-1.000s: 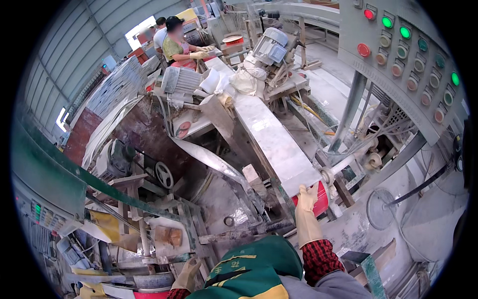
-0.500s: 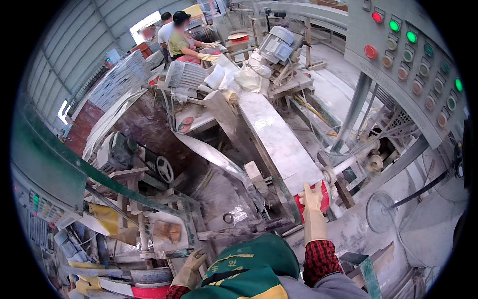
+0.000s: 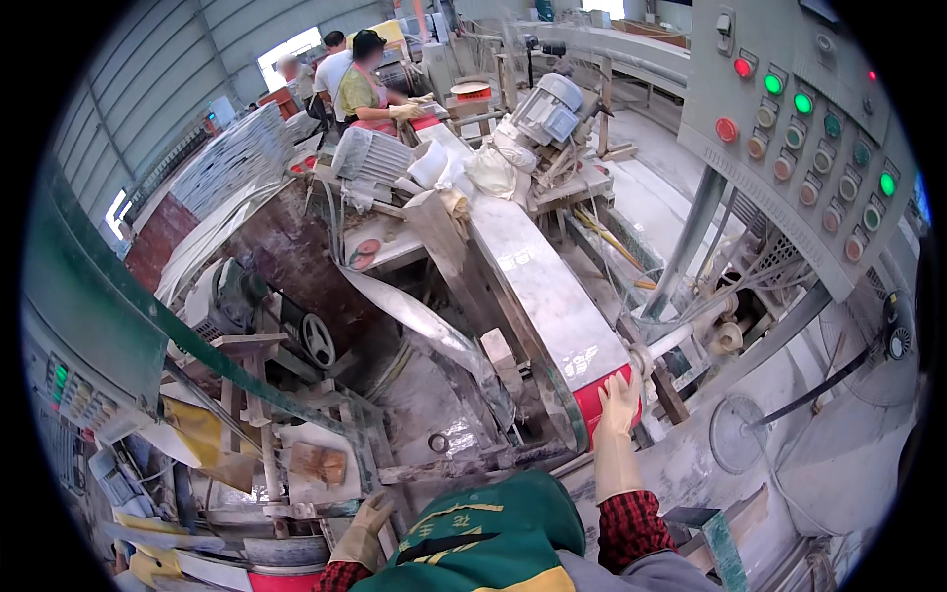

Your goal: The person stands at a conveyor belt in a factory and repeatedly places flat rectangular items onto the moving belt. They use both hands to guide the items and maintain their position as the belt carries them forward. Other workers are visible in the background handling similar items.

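A long white stone slab (image 3: 541, 286) lies on a red conveyor belt (image 3: 589, 405), running away from me. At the belt's near end my right hand (image 3: 619, 403), in a cream rubber glove, rests with fingers stretched out at the right edge of the red surface, just short of the slab's near end. It holds nothing that I can see. Low on the left, my left hand (image 3: 365, 528), gloved alike, lies beside the frame near my green apron (image 3: 493, 533). Its fingers are loosely apart, partly turned from view, with nothing visible in them.
Motors (image 3: 547, 104) flank the belt farther off. At the far end a co-worker (image 3: 367, 89) reaches gloved hands toward it. A control panel (image 3: 789, 148) with lit buttons hangs at the right. A handwheel (image 3: 318, 340) and green frame (image 3: 227, 365) stand left.
The slab's near end has moved away from my right hand, which was touching it, and more red belt shows there. The whole view has shifted slightly. My left hand stays low by the frame.
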Demonstrator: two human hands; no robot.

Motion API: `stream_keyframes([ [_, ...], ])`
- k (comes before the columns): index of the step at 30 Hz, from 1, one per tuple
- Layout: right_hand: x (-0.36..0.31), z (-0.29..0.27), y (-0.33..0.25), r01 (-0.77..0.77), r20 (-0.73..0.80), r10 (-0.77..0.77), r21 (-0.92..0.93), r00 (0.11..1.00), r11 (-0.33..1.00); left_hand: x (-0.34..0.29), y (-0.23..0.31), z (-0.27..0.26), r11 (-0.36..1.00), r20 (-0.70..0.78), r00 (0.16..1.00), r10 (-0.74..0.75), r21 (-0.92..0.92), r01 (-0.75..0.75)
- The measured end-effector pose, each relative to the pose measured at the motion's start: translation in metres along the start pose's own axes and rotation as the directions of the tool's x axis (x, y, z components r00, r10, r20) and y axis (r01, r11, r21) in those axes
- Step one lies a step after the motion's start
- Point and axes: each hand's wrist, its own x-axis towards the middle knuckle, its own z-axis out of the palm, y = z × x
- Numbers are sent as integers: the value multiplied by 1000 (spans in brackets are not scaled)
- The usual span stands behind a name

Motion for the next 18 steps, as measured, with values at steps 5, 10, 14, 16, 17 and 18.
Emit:
stream_keyframes([
  [5,2,2,-12,-177,121,172,34,978,984,0,-10,-14,1000,-50,999,8,28,-7],
  [10,-14,7,-4,-98,77,100,-25,992,995,-12,-36,-53,991,-349,929,121,-10,-133],
  [14,-11,6,30,-71,87,72,-19,994,997,-23,-69,-126,920,-731,573,371,208,-332],
  [16,-21,10,32,-62,97,71,-92,993,994,-55,-51,-151,904,-847,363,389,274,-329],
  [17,-26,15,36,-53,130,66,-105,989,993,-74,-63,-176,936,-860,371,349,338,-97],
  [18,-28,12,40,-34,144,51,-119,988,992,-101,-38,-172,901,-878,202,434,424,-91],
])
